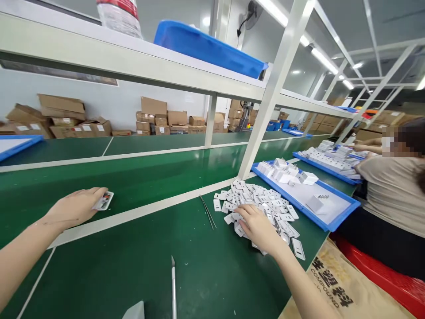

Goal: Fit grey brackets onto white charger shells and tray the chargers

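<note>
My left hand (75,207) reaches out over the green belt and grips a small flat white packet (103,200) with a coloured print, its far end sticking out past my fingers. My right hand (257,226) rests palm down on a heap of small white flat packets (262,201) on the green bench; its fingers curl into the pile, and what they hold, if anything, is hidden. Thin metal tweezers (208,212) lie just left of the heap. A slim blade-like tool (173,283) lies near the front edge.
A blue tray (335,223) with white boxes sits right of the heap, another blue tray (332,170) beyond it. A co-worker (395,190) sits at the right. A white frame post (265,110) rises behind the heap. Cardboard boxes (63,117) line the far wall. A printed sack (338,288) lies at bottom right.
</note>
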Motion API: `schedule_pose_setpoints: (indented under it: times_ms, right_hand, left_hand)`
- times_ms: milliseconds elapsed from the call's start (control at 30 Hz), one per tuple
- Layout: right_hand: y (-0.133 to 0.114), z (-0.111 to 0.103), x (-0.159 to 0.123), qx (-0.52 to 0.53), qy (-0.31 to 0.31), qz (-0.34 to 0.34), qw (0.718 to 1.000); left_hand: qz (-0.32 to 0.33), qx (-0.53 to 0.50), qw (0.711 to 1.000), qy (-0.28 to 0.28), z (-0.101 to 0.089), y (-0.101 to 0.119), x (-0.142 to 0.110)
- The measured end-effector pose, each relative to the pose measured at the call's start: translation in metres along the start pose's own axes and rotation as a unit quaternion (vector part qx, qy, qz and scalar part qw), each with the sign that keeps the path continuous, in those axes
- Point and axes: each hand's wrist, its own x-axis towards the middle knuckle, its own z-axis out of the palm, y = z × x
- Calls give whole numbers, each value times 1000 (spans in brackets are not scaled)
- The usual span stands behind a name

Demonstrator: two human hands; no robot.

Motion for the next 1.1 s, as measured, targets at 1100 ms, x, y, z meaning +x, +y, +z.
schedule_pose_setpoints:
  times_ms: [1100]
  right_hand:
    - [-141, 51, -102, 243, 168, -9, 955]
  left_hand:
    - [165, -455, 870, 97, 24, 93, -241]
